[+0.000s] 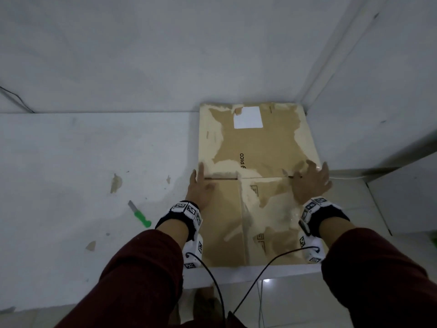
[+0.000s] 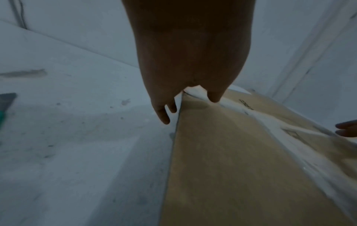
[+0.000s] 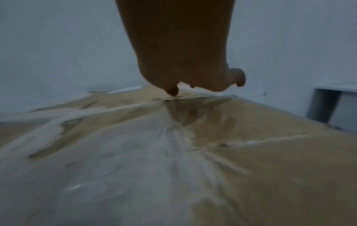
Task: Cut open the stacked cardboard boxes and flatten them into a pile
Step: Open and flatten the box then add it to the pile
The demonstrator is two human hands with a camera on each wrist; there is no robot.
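Observation:
A flattened brown cardboard box (image 1: 260,147), marked PICO and bearing a white label (image 1: 248,117), lies on the white table (image 1: 71,162) in the right back corner. Its surface is torn pale in patches. My left hand (image 1: 201,185) lies flat with straight fingers along the box's left edge (image 2: 174,137). My right hand (image 1: 312,181) rests spread on the box near its right edge, its fingertips (image 3: 172,91) touching the cardboard (image 3: 173,152) at the fold line. A green-handled knife (image 1: 139,214) lies on the table left of my left arm.
White walls close in behind and to the right of the box. Small cardboard scraps (image 1: 115,183) lie on the table to the left. The table's front edge (image 1: 236,274) runs under my wrists, with cables hanging there. A white cabinet (image 1: 402,185) stands at right.

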